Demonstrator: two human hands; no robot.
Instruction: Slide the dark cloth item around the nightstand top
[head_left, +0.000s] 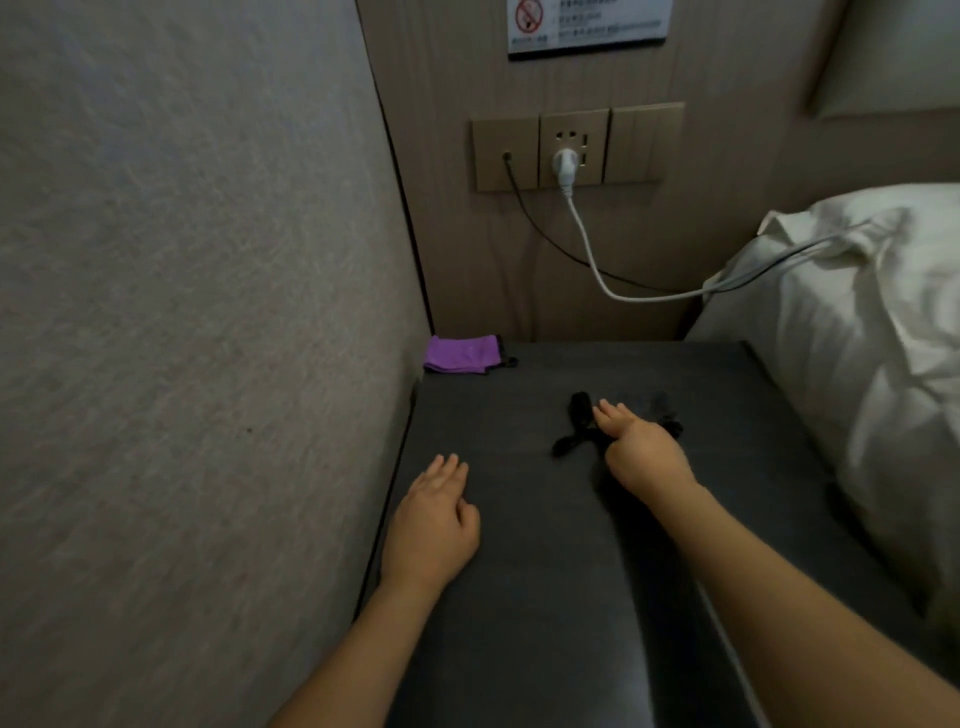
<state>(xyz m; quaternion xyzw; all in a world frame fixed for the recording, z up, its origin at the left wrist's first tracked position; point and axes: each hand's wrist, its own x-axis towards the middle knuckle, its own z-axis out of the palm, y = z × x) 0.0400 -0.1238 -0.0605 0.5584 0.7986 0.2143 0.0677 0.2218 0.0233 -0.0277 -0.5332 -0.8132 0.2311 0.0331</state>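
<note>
right hand (641, 451) fingers straight, pressing black cloth item (581, 410) mid-nightstand (519, 571), toward its back edge | left hand (435, 519) flat, holding nothing, near left edge | looks soft, light, limp: pinch a bunched end

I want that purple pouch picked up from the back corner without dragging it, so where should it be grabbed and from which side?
Judging by its pose, grip the purple pouch at its right end, beside the black cord, coming from the front right. It lies flat on the dark table against the wall, which blocks the left.
</note>
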